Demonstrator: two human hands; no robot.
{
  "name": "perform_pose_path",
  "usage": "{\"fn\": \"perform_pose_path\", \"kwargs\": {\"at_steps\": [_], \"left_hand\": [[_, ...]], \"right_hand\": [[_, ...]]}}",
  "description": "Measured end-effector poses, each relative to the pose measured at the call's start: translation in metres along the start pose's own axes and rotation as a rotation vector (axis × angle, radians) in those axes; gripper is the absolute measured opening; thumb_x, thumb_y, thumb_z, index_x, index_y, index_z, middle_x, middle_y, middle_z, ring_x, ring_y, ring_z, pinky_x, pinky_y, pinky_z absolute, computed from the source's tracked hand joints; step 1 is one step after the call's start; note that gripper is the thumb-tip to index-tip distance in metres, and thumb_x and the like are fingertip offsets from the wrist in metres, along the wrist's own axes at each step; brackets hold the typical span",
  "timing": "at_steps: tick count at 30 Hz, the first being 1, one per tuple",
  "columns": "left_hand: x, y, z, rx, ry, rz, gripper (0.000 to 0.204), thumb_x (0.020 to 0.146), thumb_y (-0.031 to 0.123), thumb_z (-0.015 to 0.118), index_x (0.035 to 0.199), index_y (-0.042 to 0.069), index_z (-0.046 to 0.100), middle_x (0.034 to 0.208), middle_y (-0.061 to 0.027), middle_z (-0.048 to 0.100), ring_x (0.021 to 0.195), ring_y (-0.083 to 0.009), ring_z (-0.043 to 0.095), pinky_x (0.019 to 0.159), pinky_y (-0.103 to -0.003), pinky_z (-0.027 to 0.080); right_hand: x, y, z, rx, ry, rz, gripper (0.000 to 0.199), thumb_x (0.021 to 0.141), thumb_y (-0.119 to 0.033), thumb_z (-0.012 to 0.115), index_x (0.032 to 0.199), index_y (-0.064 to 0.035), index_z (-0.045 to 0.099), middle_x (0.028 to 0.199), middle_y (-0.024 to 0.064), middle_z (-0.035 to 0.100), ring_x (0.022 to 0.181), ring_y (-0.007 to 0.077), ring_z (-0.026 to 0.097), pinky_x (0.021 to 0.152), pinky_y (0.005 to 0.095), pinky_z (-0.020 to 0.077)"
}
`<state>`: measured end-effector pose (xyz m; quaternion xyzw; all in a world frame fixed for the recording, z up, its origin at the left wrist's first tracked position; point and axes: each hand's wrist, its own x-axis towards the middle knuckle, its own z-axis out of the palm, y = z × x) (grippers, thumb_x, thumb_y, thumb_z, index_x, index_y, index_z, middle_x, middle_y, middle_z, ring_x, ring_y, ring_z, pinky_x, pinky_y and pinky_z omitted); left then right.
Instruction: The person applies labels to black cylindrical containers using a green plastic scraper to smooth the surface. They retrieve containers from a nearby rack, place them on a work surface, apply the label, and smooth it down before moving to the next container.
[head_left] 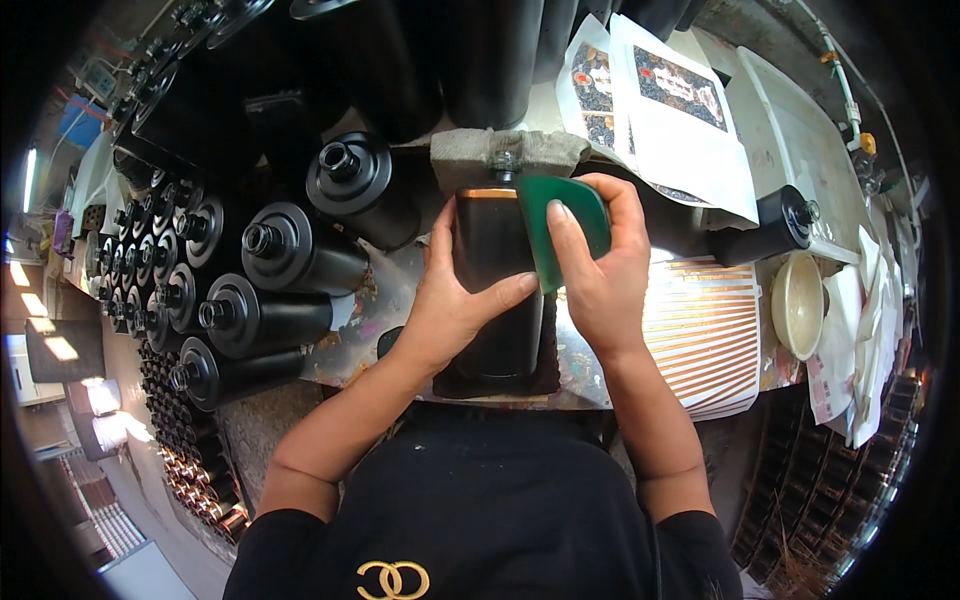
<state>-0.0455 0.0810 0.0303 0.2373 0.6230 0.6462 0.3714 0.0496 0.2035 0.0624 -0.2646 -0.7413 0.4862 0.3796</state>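
A black rectangular bottle (490,250) lies on its back on a dark pad (500,388), its clear glass neck pointing away from me at a folded cloth. Across its shoulder runs a thin copper-coloured strip (487,194). My left hand (455,290) grips the bottle by its sides, fingers along the left edge and thumb reaching over the front. In my right hand (608,265) is a green flat scraper (572,222), pinched between thumb and fingers. The scraper's straight edge stands over the right part of the bottle's face; whether it touches cannot be made out.
Several black round bottles (300,250) crowd the left side. Behind the bottle is the folded cloth (470,155). To the right lie a sheet of copper-coloured strips (700,330), a cream bowl (798,305), another black bottle (765,225), printed sheets (680,120) and a pale tray (800,130).
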Motion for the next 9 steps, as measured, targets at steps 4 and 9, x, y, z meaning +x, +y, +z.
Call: {"fn": "perform_pose_path", "kwargs": {"at_steps": [4,9], "left_hand": [[0.000,0.003,-0.003,-0.198,-0.013,-0.098,0.090,0.071,0.023,0.078,0.141,0.000,0.026,0.129,-0.0136,0.047,0.119,-0.0211,0.048,0.101,-0.033,0.039],[0.006,0.010,-0.014,-0.291,-0.139,-0.269,0.077,0.074,0.023,0.070,0.139,0.005,0.033,0.126,-0.0124,0.049,0.116,-0.0204,0.051,0.100,-0.034,0.041]], "right_hand": [[0.000,0.008,0.003,0.108,0.052,0.126,0.024,0.088,-0.015,0.063,0.104,-0.0016,0.051,0.090,0.0075,0.057,0.082,0.0138,0.055,0.073,0.0280,0.0463],[-0.002,0.007,0.006,0.060,0.071,0.052,0.025,0.088,-0.016,0.064,0.103,-0.0016,0.051,0.090,0.0079,0.058,0.082,0.0136,0.055,0.074,0.0282,0.0464]]}}
